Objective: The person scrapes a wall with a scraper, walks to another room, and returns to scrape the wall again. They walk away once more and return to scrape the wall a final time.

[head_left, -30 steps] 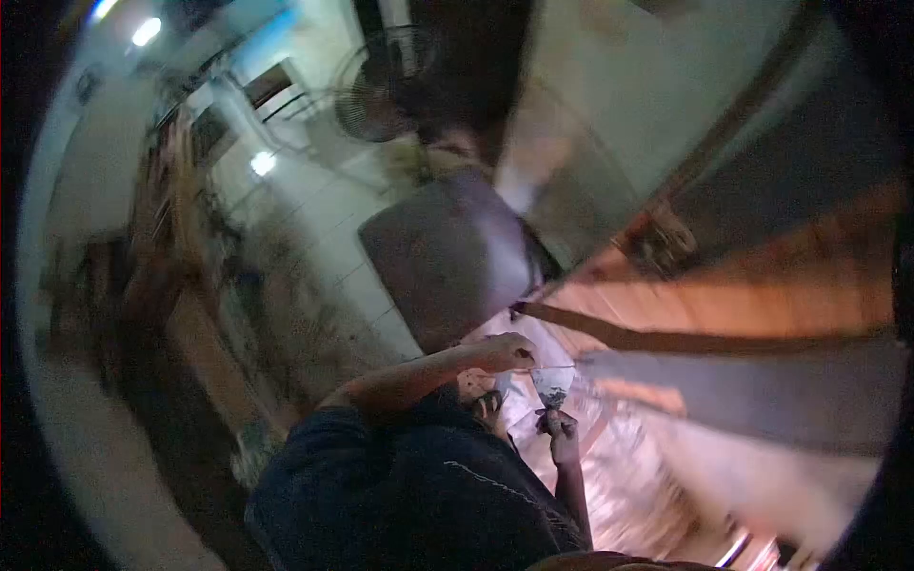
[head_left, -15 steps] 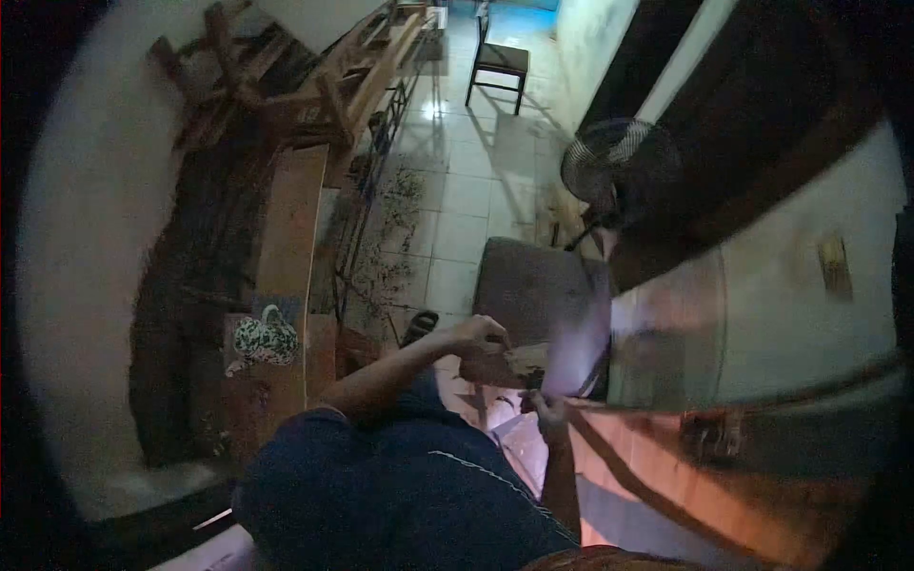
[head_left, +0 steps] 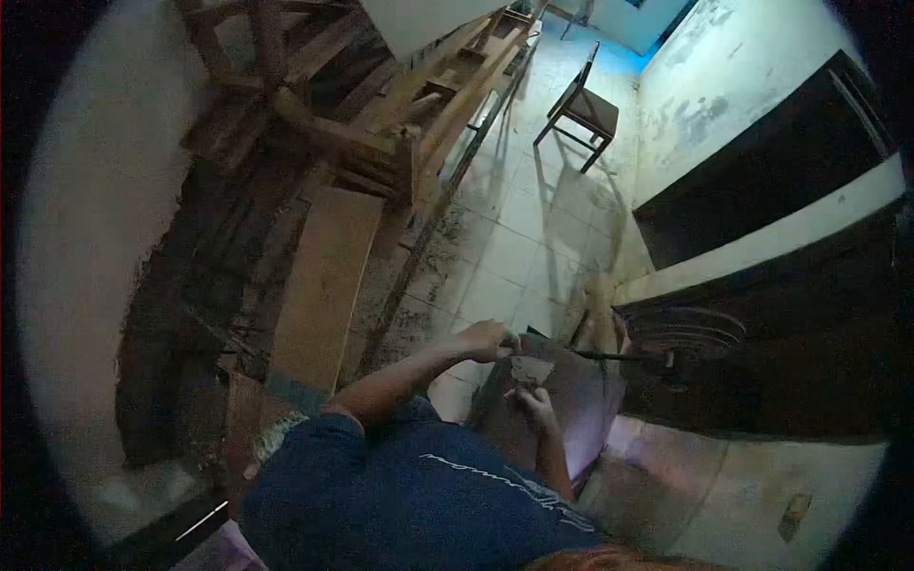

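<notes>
My left hand point(head_left: 487, 341) is closed, its fingers at the upper edge of a small pale flat piece point(head_left: 533, 369) with uneven edges. Just below it, my right hand point(head_left: 535, 403) pinches the lower end of the same piece. What it is made of is too dim to tell. Both hands are in front of my dark blue shirt point(head_left: 409, 495). Beneath them is a broad dark flat surface point(head_left: 581, 390), perhaps a seat or panel, partly hidden by my right forearm.
A standing fan point(head_left: 685, 333) is on the right, near the wall. Farther off, a dark chair point(head_left: 586, 112) stands on the tiled floor point(head_left: 500, 252). Wooden frames point(head_left: 343, 133) and a long board point(head_left: 324, 276) lie along the left. A patterned cloth point(head_left: 276, 436) is by my left elbow.
My view has swung left, so the chair and fan appear farther right. The hands have come a little closer together, with the pale piece still between them.
</notes>
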Motion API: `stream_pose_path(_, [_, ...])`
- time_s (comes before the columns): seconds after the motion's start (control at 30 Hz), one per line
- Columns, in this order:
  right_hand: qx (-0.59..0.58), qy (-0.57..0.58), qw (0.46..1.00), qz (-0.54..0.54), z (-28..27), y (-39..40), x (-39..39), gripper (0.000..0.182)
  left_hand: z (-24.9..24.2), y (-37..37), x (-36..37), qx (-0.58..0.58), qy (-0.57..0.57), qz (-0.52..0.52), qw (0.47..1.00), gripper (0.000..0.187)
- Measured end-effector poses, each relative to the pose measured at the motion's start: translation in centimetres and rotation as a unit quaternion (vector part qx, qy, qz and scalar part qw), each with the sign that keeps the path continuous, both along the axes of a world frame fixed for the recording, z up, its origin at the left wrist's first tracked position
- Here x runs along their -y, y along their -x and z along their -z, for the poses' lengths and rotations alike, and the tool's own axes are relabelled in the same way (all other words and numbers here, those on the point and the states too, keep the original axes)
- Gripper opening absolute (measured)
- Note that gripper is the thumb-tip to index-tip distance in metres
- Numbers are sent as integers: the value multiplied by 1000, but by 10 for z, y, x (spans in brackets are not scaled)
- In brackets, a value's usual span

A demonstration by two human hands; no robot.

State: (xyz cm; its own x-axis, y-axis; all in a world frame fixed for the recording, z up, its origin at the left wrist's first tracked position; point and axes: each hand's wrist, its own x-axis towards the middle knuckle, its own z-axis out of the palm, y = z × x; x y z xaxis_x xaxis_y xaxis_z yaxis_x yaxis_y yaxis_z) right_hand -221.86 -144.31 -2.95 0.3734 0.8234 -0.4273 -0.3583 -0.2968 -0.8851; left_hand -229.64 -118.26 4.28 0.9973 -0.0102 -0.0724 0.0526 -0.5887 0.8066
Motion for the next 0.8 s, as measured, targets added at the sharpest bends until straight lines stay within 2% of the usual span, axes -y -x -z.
stream_pose_path(0.07, [2, 30, 1000, 4, -9, -13, -48, 28, -4, 3, -30, -8, -23, -22, 999, 23])
stream_pose_path(0.13, [15, 55, 998, 16, -13, -33, -75, 28, 8, 3, -46, -122, 92, -59, 986, 24])
stream_pose_path(0.2, [78, 33, 992, -93, -25, -50, -110, 28, 43, 3, -62, -123, 56, -102, 986, 25])
stream_pose_path(0.23, [80, 24, 993, -80, -29, -57, -121, 28, 49, 5, -65, -120, 45, -91, 988, 25])
stream_pose_path(0.27, [78, 17, 994, -78, -33, -60, -137, 29, 54, 8, -74, -102, 84, -106, 986, 24])
stream_pose_path(0.3, [76, 10, 995, -68, -43, -66, -151, 29, 45, 2, -89, -85, 123, -119, 982, 23])
stream_pose_path(0.33, [75, 3, 995, -58, -49, -73, -164, 30, 36, -7, -97, -86, 113, -103, 984, 23])
stream_pose_path(0.4, [-6, 47, 988, -145, -72, -94, -190, 28, -12, -22, -111, -92, 50, -154, 983, 22])
stream_pose_path(0.43, [-7, 41, 991, -129, -59, -105, -196, 28, -9, -35, -119, -92, 42, -139, 985, 22])
stream_pose_path(0.5, [-2, 112, 988, -107, -24, -141, -213, 32, 18, -65, -139, -51, 90, -148, 984, 22])
stream_pose_path(0.53, [0, 107, 990, -97, -31, -166, -224, 32, 54, -86, -153, 30, 43, -117, 992, 24])
stream_pose_path(0.57, [-35, 94, 988, -120, -45, -192, -234, 33, 47, -107, -159, 35, 39, -109, 993, 24])
stream_pose_path(0.6, [-68, 80, 984, -144, -52, -221, -244, 34, 34, -131, -167, 1, 86, -144, 986, 25])
stream_pose_path(0.63, [-64, 74, 986, -138, -50, -249, -249, 34, 22, -153, -174, -36, 132, -178, 975, 26])
stream_pose_path(0.7, [-107, 110, 988, 15, -30, -312, -264, 40, 4, -196, -197, -42, 127, -185, 974, 27])
stream_pose_path(0.73, [-122, 78, 985, 89, 28, -346, -259, 42, 3, -214, -211, -46, 128, -195, 971, 28])
stream_pose_path(0.8, [-14, 223, 964, 142, 52, -418, -246, 43, 3, -253, -247, -62, 103, -208, 971, 29])
